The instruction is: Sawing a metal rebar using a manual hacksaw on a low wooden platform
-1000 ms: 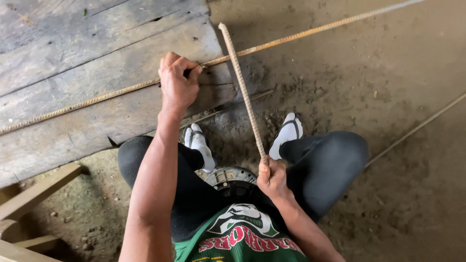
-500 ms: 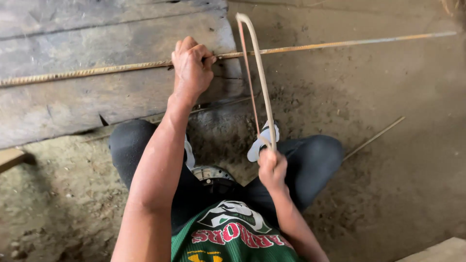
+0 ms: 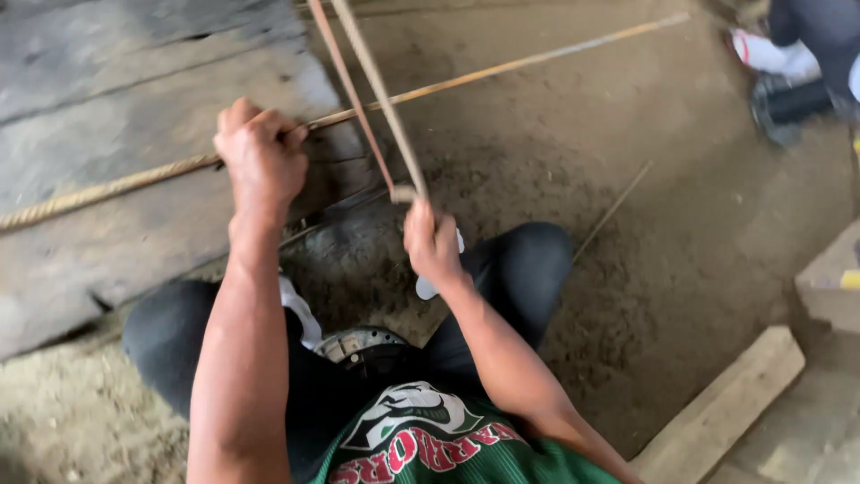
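Note:
My left hand is closed around a long ribbed steel bar, which lies across worn wooden planks and runs on over the dirt to the upper right. My right hand grips the near end of a bow-shaped saw, a bent rod with a thin blade beside it. The saw crosses the bar just right of my left hand, and its far end leaves the frame at the top. I squat with my knees on either side of my arms.
Another person's white shoe and dark trouser leg are at the top right. A pale wooden board lies at the lower right beside a block. A thin rod rests on the dirt floor.
My right hand has pushed the saw forward across the bar, so its far end is now out of view. My left hand keeps its grip on the bar. The view has shifted right.

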